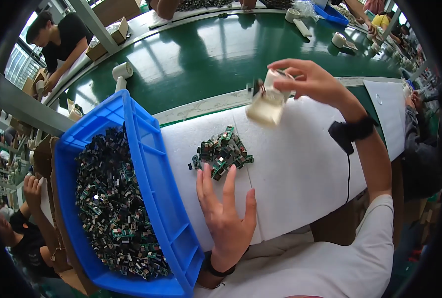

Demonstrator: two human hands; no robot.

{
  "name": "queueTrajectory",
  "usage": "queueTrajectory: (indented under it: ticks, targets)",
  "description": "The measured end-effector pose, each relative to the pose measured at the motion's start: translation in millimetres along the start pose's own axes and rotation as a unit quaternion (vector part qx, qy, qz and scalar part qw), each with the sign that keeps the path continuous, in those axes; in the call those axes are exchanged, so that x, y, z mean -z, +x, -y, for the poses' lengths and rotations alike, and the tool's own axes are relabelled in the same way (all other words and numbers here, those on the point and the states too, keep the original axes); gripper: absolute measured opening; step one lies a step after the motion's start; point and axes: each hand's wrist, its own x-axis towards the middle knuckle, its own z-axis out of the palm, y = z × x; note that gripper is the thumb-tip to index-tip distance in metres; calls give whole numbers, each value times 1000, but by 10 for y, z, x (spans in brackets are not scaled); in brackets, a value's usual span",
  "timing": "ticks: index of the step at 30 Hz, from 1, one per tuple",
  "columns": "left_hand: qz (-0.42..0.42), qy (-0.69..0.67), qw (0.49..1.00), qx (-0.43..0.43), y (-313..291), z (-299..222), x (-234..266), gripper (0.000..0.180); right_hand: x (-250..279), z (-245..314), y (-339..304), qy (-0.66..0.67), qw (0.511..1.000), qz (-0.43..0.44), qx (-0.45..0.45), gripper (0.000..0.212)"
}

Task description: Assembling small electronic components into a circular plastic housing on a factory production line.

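My left hand [226, 213] lies with fingers spread on the white foam sheet [300, 164]. Its fingertips reach the near edge of a small pile of green circuit boards [223, 153] and grip none of them. Above the sheet's far side, my right hand [305, 82] is closed on a cream-white plastic housing [268, 107] with a round head. Dark parts and what look like wires stick out at the housing's left; motion blurs the details. Left of the sheet, a blue plastic crate [149, 164] holds a great heap of similar small circuit boards [114, 208].
A green conveyor belt [196, 54] runs beyond the foam sheet. On it stand a white round-headed housing [122, 72] at left and another housing [339, 39] at right. A torn cardboard box [57, 223] borders the crate. Other people work around the belt; a cable hangs from my right wrist's strap.
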Motion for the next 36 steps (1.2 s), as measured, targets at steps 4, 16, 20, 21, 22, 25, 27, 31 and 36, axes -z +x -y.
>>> queueTrajectory:
  ticks: [4, 16, 20, 21, 22, 25, 27, 31, 36]
  targets:
    - [29, 38, 999, -1, -18, -3, 13, 51, 32, -368, 713, 51, 990, -122, -52, 60]
    - [13, -16, 999, 29, 5, 14, 35, 32, -58, -768, 961, 323, 943, -53, -59, 44]
    - [2, -24, 999, 23, -3, 19, 23, 27, -43, -805, 986, 318, 945, -36, -62, 37]
    - [0, -25, 999, 22, -10, 28, 22, 27, -46, -822, 998, 322, 945, -27, -56, 37]
    - [-1, -25, 999, 21, -17, 31, 25, 27, -51, -835, 1002, 325, 944, -17, -50, 36]
    - [-8, -31, 999, 8, -36, 15, 48, 27, -57, -811, 980, 326, 943, -30, -55, 36]
    - [-13, -34, 999, 1, -45, 0, 56, 27, -54, -797, 967, 326, 943, -36, -56, 35]
    - [-11, -38, 999, 12, -27, -44, 32, 23, -51, -800, 957, 328, 943, -32, -49, 35]
    - [-3, -3, 1000, 9, -5, -71, 4, 25, -59, -807, 949, 335, 941, -34, -48, 35]
